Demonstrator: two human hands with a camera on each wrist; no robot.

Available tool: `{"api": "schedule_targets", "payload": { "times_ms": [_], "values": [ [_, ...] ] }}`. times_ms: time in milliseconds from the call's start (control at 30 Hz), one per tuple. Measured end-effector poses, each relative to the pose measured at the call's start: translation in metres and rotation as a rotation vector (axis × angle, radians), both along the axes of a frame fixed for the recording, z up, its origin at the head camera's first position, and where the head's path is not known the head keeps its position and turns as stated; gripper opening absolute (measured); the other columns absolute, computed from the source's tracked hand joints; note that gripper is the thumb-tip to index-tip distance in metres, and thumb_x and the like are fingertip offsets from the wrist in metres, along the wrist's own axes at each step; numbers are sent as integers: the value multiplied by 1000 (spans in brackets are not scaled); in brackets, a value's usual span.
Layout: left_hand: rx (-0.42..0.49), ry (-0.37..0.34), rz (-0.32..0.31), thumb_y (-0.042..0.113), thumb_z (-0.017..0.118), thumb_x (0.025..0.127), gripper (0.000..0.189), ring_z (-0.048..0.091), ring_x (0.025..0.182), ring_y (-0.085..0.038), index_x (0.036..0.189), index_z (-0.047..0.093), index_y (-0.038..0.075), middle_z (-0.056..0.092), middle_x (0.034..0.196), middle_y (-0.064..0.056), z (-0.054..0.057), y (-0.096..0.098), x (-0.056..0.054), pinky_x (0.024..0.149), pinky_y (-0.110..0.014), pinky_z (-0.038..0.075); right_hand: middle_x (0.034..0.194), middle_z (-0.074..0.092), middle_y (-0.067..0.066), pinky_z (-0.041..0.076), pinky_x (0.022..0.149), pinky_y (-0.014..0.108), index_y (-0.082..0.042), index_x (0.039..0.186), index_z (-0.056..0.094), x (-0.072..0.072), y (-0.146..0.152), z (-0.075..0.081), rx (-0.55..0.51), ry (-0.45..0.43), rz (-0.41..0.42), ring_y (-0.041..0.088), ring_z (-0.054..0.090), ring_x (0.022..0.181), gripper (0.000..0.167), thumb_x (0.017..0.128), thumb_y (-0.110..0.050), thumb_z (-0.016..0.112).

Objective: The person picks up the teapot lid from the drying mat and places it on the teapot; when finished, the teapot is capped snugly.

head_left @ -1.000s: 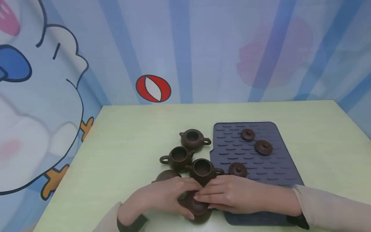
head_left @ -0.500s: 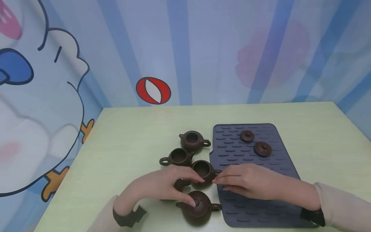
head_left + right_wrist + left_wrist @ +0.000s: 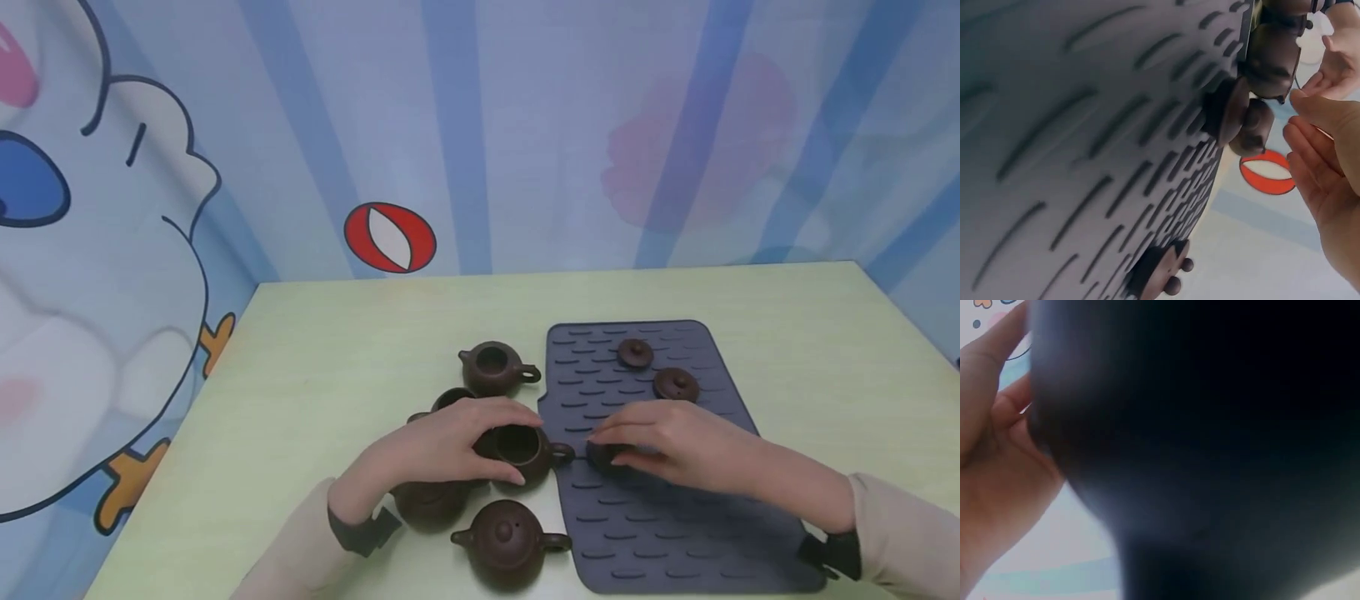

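Above a lidless dark brown teapot, my left hand spreads its thumb and fingers on either side of the rim. In the right wrist view a narrow gap seems to separate them. My right hand reaches over a small brown lid on the grey mat, thumb and fingers apart, with a gap to the lid in its wrist view. In front sits a lidded teapot, handle right. Another teapot is partly under my left hand. Blurred darkness fills most of the left wrist view beside my hand.
The ridged grey mat lies on the right of the pale table. On it are two more lids, one at the back and one nearer. Two lidless pots, one farther and one half hidden, stand left of it.
My right hand has left the front teapot and moved right and back to the lid on the mat. My left hand has moved off that teapot's knob to over the lidless pot.
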State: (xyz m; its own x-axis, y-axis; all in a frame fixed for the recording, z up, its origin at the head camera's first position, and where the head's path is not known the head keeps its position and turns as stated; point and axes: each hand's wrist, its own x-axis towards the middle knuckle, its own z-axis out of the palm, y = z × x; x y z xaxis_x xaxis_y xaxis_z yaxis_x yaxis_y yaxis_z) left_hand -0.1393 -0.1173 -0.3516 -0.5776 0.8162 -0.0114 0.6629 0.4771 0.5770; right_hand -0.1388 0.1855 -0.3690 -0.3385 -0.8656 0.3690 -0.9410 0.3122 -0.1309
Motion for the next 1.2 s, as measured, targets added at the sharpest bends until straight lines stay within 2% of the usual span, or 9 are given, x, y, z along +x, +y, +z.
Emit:
{"api": "schedule_targets", "payload": {
  "times_ms": [167,433,800,1200],
  "values": [
    [-70,14,3,35,69,84,58,43,128,-15,134,51,12,48,138,-2,1,3,-2,103,-32,38,106,66,-4,53,76,23,-15,112,67,-6,5,-5,38,-6,-31,10,63,94,44,70,-10,80],
    [-165,8,23,31,68,86,56,41,129,-14,135,49,13,48,138,-1,0,1,-2,104,-30,37,102,67,-6,53,76,24,-17,107,68,-9,9,-12,88,-93,-68,11,63,93,35,74,-9,77],
    [-90,32,32,22,64,89,49,42,129,-17,134,49,8,50,136,-5,-8,-3,-1,105,-32,36,96,65,-7,52,73,19,-18,98,70,-15,5,-15,111,-178,-102,8,62,89,22,78,-10,74],
    [-46,27,34,19,63,90,47,43,128,-18,133,49,6,50,135,-7,-11,-4,1,104,-33,38,95,64,-8,49,72,14,-18,99,68,-17,3,-14,21,-68,-11,5,61,85,23,78,-10,74]
  ]
}}
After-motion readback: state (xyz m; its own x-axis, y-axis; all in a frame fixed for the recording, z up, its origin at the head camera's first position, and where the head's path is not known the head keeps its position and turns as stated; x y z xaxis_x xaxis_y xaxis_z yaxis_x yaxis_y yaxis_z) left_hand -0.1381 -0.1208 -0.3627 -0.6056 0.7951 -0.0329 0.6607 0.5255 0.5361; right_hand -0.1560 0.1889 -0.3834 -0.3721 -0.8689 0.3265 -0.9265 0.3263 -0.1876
